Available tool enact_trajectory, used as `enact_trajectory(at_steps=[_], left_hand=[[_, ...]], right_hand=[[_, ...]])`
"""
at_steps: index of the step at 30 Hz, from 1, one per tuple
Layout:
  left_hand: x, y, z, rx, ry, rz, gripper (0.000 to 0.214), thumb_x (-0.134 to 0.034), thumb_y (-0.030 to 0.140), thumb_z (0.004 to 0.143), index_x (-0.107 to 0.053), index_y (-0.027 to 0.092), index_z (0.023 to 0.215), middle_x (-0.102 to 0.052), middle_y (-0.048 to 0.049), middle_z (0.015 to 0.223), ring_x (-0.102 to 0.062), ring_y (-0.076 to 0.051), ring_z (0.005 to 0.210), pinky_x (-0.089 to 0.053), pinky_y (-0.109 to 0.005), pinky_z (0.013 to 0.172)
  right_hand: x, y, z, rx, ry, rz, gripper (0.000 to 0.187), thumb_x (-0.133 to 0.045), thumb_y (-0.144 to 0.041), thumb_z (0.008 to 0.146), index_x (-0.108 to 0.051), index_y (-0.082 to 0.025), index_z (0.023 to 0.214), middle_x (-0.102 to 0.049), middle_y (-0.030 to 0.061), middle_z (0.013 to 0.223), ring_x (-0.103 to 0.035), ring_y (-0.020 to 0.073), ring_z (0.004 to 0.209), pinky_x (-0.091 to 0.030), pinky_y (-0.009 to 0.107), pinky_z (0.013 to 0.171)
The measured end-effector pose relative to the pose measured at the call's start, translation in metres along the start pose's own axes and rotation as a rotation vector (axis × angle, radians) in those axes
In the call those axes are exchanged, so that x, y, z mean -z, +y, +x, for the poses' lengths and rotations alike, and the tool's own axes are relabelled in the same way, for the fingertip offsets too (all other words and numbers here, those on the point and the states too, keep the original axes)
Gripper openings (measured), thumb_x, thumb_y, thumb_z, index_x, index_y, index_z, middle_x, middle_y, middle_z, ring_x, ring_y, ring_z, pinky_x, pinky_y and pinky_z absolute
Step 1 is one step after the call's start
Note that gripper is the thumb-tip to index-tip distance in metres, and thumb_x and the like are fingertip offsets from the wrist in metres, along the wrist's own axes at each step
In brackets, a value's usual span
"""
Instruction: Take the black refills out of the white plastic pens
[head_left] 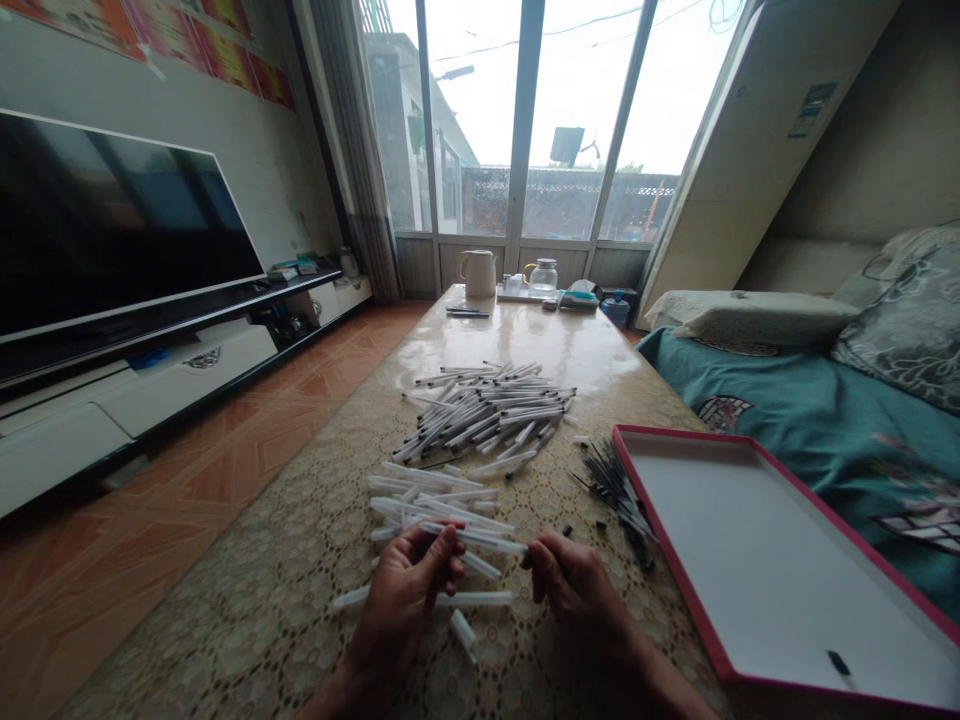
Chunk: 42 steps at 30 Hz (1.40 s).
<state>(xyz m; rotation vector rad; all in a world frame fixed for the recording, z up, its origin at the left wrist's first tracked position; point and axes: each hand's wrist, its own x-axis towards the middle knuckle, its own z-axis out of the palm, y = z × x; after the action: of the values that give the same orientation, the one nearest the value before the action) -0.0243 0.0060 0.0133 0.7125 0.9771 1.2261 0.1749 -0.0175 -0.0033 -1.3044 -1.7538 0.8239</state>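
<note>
My left hand [412, 580] pinches a whitish translucent pen barrel [487, 541] between thumb and fingers, holding it nearly level above the table. At the barrel's right end my right hand [574, 580] is closed, its fingertips gripping that tip; any small part inside them is hidden. Loose white barrels [431, 490] lie under and beyond my left hand. A short white pen cap [463, 630] rests between my wrists. Farther off is a heap of pens [487, 410] with dark ends. Thin black refills [611, 480] lie bunched to the right, with small black plugs [601, 525] nearby.
A shallow pink-rimmed box lid [675, 580] lies at the right, a small black piece [838, 662] inside. On the table's far end stand a kettle [478, 272] and a glass pitcher [541, 277]. A bed or sofa with a teal cover [787, 400] borders the right side.
</note>
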Motion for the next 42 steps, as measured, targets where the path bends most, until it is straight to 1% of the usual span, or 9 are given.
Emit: enact_trajectory(at_steps=[5, 11, 14, 16, 21, 27, 32, 37, 42], left_hand=[[-0.0005, 0.0002, -0.0002, -0.009, 0.024, 0.014, 0.036, -0.084, 0.036, 0.052, -0.07, 0.011, 0.074, -0.062, 0.0001, 0.058, -0.051, -0.005, 0.043, -0.038, -0.013, 0.037], [0.0001, 0.0, 0.0008, -0.002, 0.011, 0.015, 0.036, -0.084, 0.035, 0.053, -0.07, 0.012, 0.076, -0.062, 0.0003, 0.058, -0.052, -0.006, 0.044, -0.038, -0.013, 0.036], [0.0014, -0.0012, 0.0008, -0.001, 0.015, 0.008, 0.034, -0.083, 0.034, 0.055, -0.07, 0.011, 0.076, -0.063, 0.0005, 0.058, -0.052, -0.005, 0.044, -0.039, -0.013, 0.037], [0.0022, -0.0019, 0.001, 0.001, 0.014, 0.0, 0.034, -0.083, 0.034, 0.055, -0.069, 0.011, 0.076, -0.063, 0.0003, 0.059, -0.052, -0.006, 0.044, -0.039, -0.013, 0.038], [0.0025, -0.0016, 0.0016, 0.009, 0.009, -0.005, 0.037, -0.084, 0.036, 0.052, -0.069, 0.011, 0.076, -0.063, -0.0002, 0.058, -0.052, -0.006, 0.044, -0.038, -0.013, 0.036], [0.0024, -0.0015, 0.0025, 0.011, 0.007, -0.006, 0.036, -0.084, 0.035, 0.053, -0.069, 0.012, 0.075, -0.063, 0.0003, 0.057, -0.052, -0.006, 0.043, -0.037, -0.012, 0.036], [0.0008, 0.0005, 0.0013, 0.019, 0.008, 0.009, 0.038, -0.084, 0.037, 0.051, -0.07, 0.012, 0.076, -0.063, 0.0001, 0.057, -0.052, -0.006, 0.043, -0.037, -0.013, 0.035], [-0.0001, 0.0021, -0.001, 0.014, 0.016, 0.008, 0.038, -0.085, 0.037, 0.051, -0.07, 0.011, 0.075, -0.063, -0.0003, 0.057, -0.052, -0.006, 0.043, -0.037, -0.013, 0.036], [0.0022, -0.0001, -0.0012, 0.014, 0.001, 0.007, 0.037, -0.083, 0.036, 0.054, -0.07, 0.012, 0.078, -0.062, 0.0, 0.058, -0.051, -0.006, 0.044, -0.037, -0.013, 0.036]], right_hand=[[-0.0006, -0.0005, 0.0004, -0.042, -0.004, 0.04, 0.03, -0.043, -0.043, 0.091, -0.056, -0.016, 0.089, -0.061, -0.0004, 0.058, -0.055, 0.0122, 0.051, -0.039, 0.02, 0.051], [-0.0013, 0.0009, -0.0009, 0.007, 0.01, -0.005, 0.039, -0.033, -0.042, 0.095, -0.055, -0.017, 0.073, -0.058, -0.0009, 0.052, -0.054, 0.0113, 0.048, -0.039, 0.021, 0.055], [-0.0012, 0.0003, -0.0011, -0.007, 0.016, 0.024, 0.031, -0.041, -0.043, 0.092, -0.055, -0.017, 0.084, -0.059, -0.0012, 0.056, -0.054, 0.0115, 0.05, -0.038, 0.02, 0.052], [-0.0012, 0.0001, -0.0008, -0.022, 0.009, 0.049, 0.031, -0.042, -0.044, 0.091, -0.056, -0.016, 0.09, -0.059, -0.0014, 0.057, -0.054, 0.0117, 0.05, -0.038, 0.02, 0.051], [-0.0015, -0.0002, -0.0005, 0.01, 0.01, 0.016, 0.041, -0.032, -0.045, 0.094, -0.055, -0.018, 0.073, -0.058, -0.001, 0.05, -0.054, 0.0112, 0.048, -0.039, 0.02, 0.054], [-0.0014, -0.0002, -0.0009, -0.027, -0.003, 0.042, 0.03, -0.043, -0.042, 0.091, -0.056, -0.016, 0.09, -0.06, -0.001, 0.057, -0.055, 0.012, 0.051, -0.039, 0.02, 0.052], [-0.0031, 0.0029, -0.0017, 0.012, 0.016, 0.028, 0.041, -0.032, -0.044, 0.094, -0.055, -0.017, 0.073, -0.058, -0.0008, 0.05, -0.053, 0.0114, 0.047, -0.039, 0.02, 0.053], [-0.0021, -0.0001, -0.0012, -0.014, 0.018, 0.038, 0.034, -0.04, -0.046, 0.091, -0.056, -0.017, 0.084, -0.06, -0.0007, 0.055, -0.054, 0.0115, 0.049, -0.038, 0.02, 0.051], [-0.0019, -0.0011, -0.0015, 0.005, 0.021, 0.043, 0.041, -0.034, -0.045, 0.094, -0.055, -0.017, 0.072, -0.06, -0.0001, 0.05, -0.053, 0.0108, 0.047, -0.039, 0.02, 0.053]])
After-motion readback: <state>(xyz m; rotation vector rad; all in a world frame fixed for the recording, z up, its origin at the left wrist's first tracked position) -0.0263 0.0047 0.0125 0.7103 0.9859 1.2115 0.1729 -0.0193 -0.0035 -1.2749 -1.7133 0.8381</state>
